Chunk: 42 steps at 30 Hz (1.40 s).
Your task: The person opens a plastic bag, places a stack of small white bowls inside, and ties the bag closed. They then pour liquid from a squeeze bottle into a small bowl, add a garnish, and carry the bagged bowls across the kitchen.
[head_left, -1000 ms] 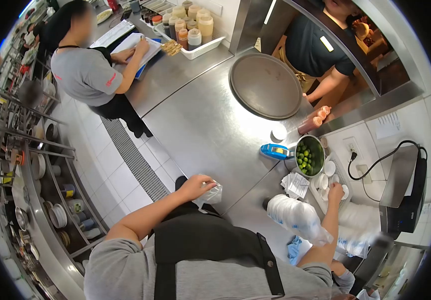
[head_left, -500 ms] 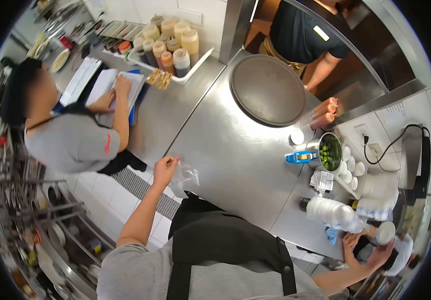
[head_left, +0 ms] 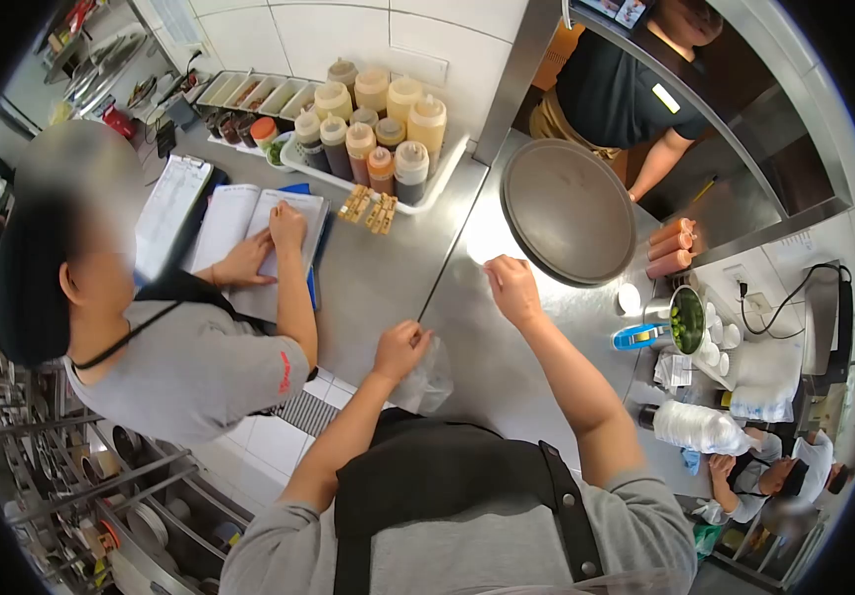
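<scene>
My left hand [head_left: 402,349] is closed on a clear plastic bag [head_left: 431,383], which hangs crumpled at the counter's near edge. Over the steel counter, my right hand [head_left: 513,290] has its fingers drawn together; whatever is in them, if anything, is too small to make out. Just beyond that hand lies a large round dark tray [head_left: 571,213]. To its right, a small white cup [head_left: 628,298] stands near a metal pot [head_left: 687,296] of green fruit and a blue-handled tool [head_left: 637,337].
Squeeze bottles [head_left: 373,129] fill a white bin [head_left: 447,183] at the back. On the left, a co-worker [head_left: 184,372] leans over an open notebook [head_left: 229,228]. Another person [head_left: 626,89] stands behind the pass window. Stacked white cups [head_left: 693,426] lie at right, near more workers.
My right hand has come from the far right, where it was at a round white container, to the middle of the counter. My left hand has shifted right with the bag; the view has turned.
</scene>
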Motion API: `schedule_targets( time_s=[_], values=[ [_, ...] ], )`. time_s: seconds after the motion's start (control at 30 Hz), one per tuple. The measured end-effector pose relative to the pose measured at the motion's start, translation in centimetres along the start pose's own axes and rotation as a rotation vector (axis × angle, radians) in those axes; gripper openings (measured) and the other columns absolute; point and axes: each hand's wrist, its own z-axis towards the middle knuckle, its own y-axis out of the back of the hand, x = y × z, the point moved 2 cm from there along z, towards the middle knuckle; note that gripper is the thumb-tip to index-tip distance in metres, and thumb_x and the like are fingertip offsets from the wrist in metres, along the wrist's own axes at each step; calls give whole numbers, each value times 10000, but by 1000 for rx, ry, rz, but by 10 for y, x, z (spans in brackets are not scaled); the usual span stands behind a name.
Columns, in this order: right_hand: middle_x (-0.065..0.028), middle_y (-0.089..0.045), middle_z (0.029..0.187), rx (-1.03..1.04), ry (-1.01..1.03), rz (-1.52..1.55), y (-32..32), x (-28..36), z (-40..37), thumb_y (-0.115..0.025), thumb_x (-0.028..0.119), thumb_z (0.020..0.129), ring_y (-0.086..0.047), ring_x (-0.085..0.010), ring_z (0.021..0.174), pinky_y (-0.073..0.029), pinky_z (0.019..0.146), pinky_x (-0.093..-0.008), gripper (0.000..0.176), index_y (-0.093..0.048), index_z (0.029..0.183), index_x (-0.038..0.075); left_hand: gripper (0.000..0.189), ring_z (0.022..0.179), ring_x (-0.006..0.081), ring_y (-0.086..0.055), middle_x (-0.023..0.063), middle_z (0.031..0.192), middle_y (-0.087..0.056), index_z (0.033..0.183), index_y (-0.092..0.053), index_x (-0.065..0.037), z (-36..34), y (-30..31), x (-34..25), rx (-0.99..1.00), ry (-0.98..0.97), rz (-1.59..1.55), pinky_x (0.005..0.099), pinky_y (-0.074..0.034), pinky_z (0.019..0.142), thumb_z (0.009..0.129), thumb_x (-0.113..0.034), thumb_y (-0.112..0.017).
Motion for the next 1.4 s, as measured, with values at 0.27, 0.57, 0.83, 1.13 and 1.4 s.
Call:
schedule_targets(
  time_s=[0.27,0.57,0.83,1.13,1.4],
  values=[
    [-135,-688,925,565,-6,-283,-46,-18,72,-808,384,770,-667,-283,957,-478,851,-413,377,-737,930,50,335,584,261,-585,101,685,-585,723,-585,-49,3,7,8,36,5,-169,371,-479,543,816,-278,-811],
    [-159,-686,1035,89,259,274,-79,96,382,-722,65,798,-665,-305,967,-528,810,-399,341,-636,1128,73,341,577,252,-574,72,681,-567,736,-562,-70,6,14,0,16,-4,-138,360,-486,543,825,-289,-807],
    [-156,-657,1220,735,406,-261,-144,98,470,-880,167,587,-608,-355,1164,-513,952,-436,775,-591,1305,118,330,589,258,-589,72,692,-579,742,-564,-74,4,9,6,-11,2,-110,367,-500,560,841,-294,-789],
    [-160,-688,1082,462,334,-175,-78,106,451,-908,310,520,-640,-344,1080,-536,884,-452,758,-624,1190,99,307,605,264,-592,88,702,-583,751,-564,-61,0,5,7,-52,9,-135,369,-501,573,846,-261,-776],
    [-79,-635,1134,13,234,682,82,150,361,-878,131,678,-607,-172,1127,-524,959,-327,728,-525,1307,32,293,603,276,-589,97,688,-587,740,-568,-56,-1,0,8,-81,-41,-96,379,-483,570,843,-238,-774]
  ],
)
